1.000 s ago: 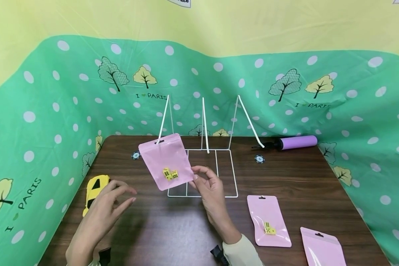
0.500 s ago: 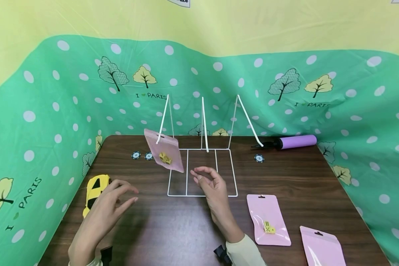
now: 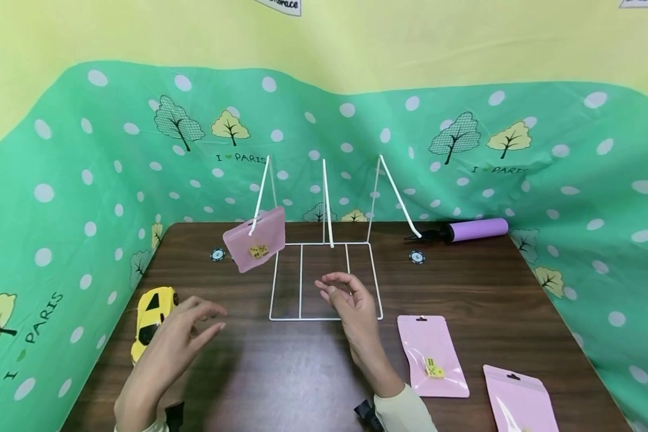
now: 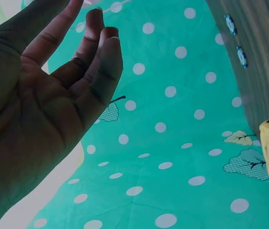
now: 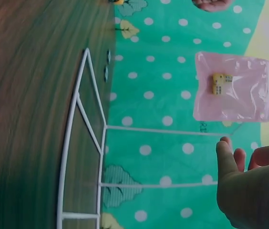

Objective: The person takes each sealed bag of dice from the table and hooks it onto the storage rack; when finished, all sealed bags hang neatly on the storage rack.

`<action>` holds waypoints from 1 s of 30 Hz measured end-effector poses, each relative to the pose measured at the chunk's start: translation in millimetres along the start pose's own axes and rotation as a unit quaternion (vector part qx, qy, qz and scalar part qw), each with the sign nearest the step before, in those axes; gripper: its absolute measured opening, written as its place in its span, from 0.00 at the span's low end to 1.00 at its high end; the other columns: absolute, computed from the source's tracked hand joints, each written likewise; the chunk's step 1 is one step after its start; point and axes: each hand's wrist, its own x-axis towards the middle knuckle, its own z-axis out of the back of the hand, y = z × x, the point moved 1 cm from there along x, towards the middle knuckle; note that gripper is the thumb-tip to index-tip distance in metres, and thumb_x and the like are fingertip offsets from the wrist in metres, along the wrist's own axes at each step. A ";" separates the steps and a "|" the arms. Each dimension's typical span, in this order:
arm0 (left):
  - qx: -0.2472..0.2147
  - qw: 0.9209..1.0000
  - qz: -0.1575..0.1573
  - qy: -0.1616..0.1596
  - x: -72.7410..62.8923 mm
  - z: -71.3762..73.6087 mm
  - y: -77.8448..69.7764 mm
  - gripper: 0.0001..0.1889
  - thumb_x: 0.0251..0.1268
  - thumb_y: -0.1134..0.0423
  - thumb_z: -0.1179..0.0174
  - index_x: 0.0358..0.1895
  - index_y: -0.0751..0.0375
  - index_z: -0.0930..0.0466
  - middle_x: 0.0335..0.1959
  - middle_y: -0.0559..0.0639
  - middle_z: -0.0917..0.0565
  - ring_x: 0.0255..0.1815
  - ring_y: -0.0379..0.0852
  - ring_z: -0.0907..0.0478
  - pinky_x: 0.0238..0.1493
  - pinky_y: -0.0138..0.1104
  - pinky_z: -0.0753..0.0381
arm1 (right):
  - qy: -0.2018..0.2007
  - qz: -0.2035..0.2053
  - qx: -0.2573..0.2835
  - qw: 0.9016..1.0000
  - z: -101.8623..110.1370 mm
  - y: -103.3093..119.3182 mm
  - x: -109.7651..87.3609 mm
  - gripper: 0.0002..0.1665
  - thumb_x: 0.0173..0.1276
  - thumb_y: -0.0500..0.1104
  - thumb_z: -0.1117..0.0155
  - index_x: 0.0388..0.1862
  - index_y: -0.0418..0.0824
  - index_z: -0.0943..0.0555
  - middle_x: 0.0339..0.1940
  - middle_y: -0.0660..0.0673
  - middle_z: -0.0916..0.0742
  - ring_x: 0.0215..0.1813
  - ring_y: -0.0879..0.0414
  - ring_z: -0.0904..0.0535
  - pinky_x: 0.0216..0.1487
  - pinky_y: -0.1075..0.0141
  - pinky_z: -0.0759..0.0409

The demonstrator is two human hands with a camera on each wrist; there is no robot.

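A pink zip bag [image 3: 272, 231] with yellow dice [image 3: 258, 251] inside hangs by its slot from the left arm of a white wire rack [image 3: 300, 282]. The right wrist view also shows this bag [image 5: 239, 105]. My right hand [image 3: 356, 315] hovers over the rack's base, apart from the bag, its fingers loosely bent around nothing. On the left, my left hand [image 3: 175, 342] is raised near a yellow toy car [image 3: 150, 315] and holds nothing. A second pink bag [image 3: 429, 336] with yellow dice lies right of my right hand.
Another pink bag [image 3: 518, 399] lies at the front right, cut off by the view's edge. A purple hand pump [image 3: 477, 230] lies at the back right. Poker chips [image 3: 218, 254] rest on the wooden table [image 3: 281, 384]. A green dotted cloth [image 3: 351, 135] stands around it.
My right hand has let go of the pink bag and drawn slightly right. The bag now hangs from the rack's left arm and has swung and turned. My left hand has barely moved.
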 end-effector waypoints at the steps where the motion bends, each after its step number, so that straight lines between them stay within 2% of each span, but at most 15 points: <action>1: -0.003 1.000 0.005 0.007 0.1 -1.2 0.6 0.08 0.69 0.66 0.26 0.47 0.51 0.10 0.43 0.43 0.16 0.40 0.42 0.19 0.40 0.38 0.17 | -0.001 0.005 -0.002 1.000 2.0 1.4 0.1 0.15 0.78 0.22 0.44 0.60 0.17 0.26 0.58 0.30 0.17 0.60 0.49 0.11 0.62 0.59 0.16; 6: -0.018 0.999 0.017 0.032 3.1 -8.8 3.1 0.07 0.70 0.66 0.26 0.47 0.52 0.10 0.41 0.43 0.18 0.39 0.41 0.19 0.40 0.38 0.17 | -0.006 0.019 -0.021 1.000 13.1 9.6 0.0 0.14 0.79 0.23 0.45 0.60 0.17 0.26 0.59 0.30 0.17 0.60 0.50 0.11 0.63 0.58 0.16; 9: -0.020 0.999 0.019 0.044 6.9 -13.5 3.8 0.07 0.70 0.65 0.26 0.48 0.53 0.11 0.42 0.44 0.17 0.41 0.43 0.18 0.41 0.39 0.16 | -0.018 0.013 -0.035 0.999 20.1 13.6 -0.6 0.14 0.80 0.24 0.45 0.61 0.19 0.25 0.59 0.31 0.17 0.60 0.51 0.11 0.64 0.56 0.17; 16: -0.035 0.997 0.003 0.062 14.6 -26.0 1.7 0.07 0.70 0.67 0.26 0.47 0.54 0.11 0.42 0.43 0.18 0.41 0.44 0.17 0.41 0.40 0.15 | -0.034 0.000 -0.045 0.998 34.1 15.2 -2.5 0.15 0.81 0.25 0.45 0.63 0.22 0.25 0.62 0.22 0.21 0.60 0.50 0.11 0.65 0.52 0.18; 19: -0.033 0.997 -0.006 0.066 18.9 -30.8 0.5 0.08 0.70 0.67 0.26 0.47 0.53 0.11 0.42 0.42 0.17 0.41 0.42 0.18 0.42 0.40 0.15 | -0.043 0.004 -0.045 0.998 39.7 14.1 -1.9 0.15 0.81 0.25 0.46 0.62 0.21 0.25 0.61 0.26 0.19 0.59 0.49 0.10 0.65 0.52 0.18; 24: -0.038 0.996 -0.025 0.073 26.9 -37.7 1.8 0.08 0.68 0.69 0.26 0.46 0.54 0.11 0.43 0.43 0.17 0.44 0.48 0.16 0.45 0.46 0.14 | -0.061 0.009 -0.044 0.997 51.0 12.3 0.5 0.14 0.82 0.26 0.46 0.62 0.20 0.25 0.58 0.31 0.17 0.58 0.49 0.10 0.63 0.55 0.17; 30: -0.037 0.994 -0.020 0.104 30.1 -47.4 7.2 0.08 0.69 0.69 0.26 0.47 0.55 0.11 0.42 0.44 0.18 0.45 0.53 0.16 0.48 0.49 0.14 | -0.084 -0.007 -0.053 0.995 66.2 8.3 -4.1 0.15 0.83 0.28 0.43 0.62 0.21 0.26 0.57 0.33 0.15 0.58 0.51 0.10 0.63 0.55 0.16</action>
